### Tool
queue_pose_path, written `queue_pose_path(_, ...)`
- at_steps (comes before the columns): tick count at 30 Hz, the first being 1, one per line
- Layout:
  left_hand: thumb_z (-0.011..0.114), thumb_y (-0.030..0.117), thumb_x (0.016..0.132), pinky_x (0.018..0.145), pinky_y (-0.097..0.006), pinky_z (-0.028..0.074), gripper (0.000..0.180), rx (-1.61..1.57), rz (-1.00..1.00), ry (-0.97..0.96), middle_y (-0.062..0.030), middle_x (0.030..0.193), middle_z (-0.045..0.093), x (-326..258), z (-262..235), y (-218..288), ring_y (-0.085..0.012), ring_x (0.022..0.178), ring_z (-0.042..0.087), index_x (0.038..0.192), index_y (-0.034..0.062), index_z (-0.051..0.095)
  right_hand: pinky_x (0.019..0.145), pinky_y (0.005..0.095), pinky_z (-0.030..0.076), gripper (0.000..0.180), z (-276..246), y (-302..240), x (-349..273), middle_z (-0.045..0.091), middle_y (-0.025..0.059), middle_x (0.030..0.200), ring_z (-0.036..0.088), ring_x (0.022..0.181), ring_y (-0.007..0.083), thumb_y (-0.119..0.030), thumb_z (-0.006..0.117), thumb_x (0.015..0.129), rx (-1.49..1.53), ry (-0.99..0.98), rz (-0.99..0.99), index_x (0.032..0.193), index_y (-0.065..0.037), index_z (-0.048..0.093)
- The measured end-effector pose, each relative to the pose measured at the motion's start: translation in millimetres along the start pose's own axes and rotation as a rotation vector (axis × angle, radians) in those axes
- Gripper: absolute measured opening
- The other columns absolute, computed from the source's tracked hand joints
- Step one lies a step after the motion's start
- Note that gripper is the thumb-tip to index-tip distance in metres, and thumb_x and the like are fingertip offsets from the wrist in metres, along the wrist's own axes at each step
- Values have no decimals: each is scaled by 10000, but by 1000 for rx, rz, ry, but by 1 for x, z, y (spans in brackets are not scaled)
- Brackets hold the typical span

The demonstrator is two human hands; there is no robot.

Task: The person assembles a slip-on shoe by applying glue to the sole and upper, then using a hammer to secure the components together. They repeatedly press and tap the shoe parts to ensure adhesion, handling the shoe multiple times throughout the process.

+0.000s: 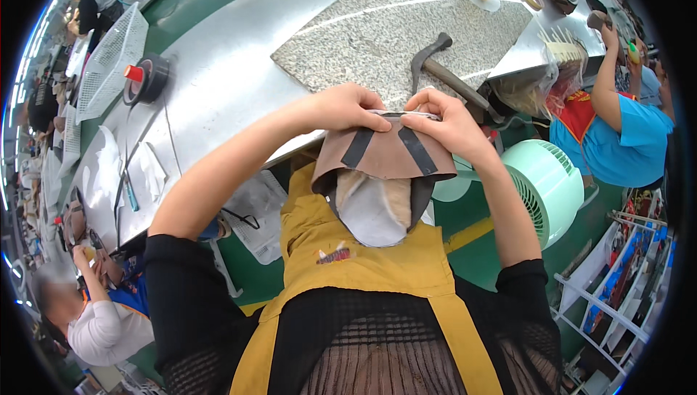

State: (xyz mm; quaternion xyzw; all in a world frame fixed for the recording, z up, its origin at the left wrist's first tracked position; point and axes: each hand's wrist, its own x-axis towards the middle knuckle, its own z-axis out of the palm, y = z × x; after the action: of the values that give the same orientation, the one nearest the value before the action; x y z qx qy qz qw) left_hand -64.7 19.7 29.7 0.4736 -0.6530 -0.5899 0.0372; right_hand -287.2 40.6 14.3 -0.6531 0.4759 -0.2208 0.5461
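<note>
We hold a brown shoe piece [385, 155] over our yellow apron [363, 264]. Our left hand [348, 107] and right hand [446, 120] pinch its top edge tight. We think we are folding it; next needs careful pressing. A hammer [443, 68] lies on the worktop [225, 83] beyond.

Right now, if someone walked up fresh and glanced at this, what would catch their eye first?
Both hands meet at the centre: the left hand and right hand pinch the top edge of a brown leather shoe upper with two dark tape strips, held over a yellow apron. Just beyond them a hammer lies on a grey stone slab on the metal table. To the right stands a mint-green fan.
</note>
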Motion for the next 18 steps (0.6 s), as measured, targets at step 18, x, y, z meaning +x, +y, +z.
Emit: queue_pose_path(18,633,346,828,827,-325,450,439,7,310,65,-121,1016,584,13,-24,-16,-213,955,559,1137,39,576,959,382,386,724,-274,14,178,523,220,1202,484,1155,317,-516,667,733,-1138,644,-257,1249,-42,485)
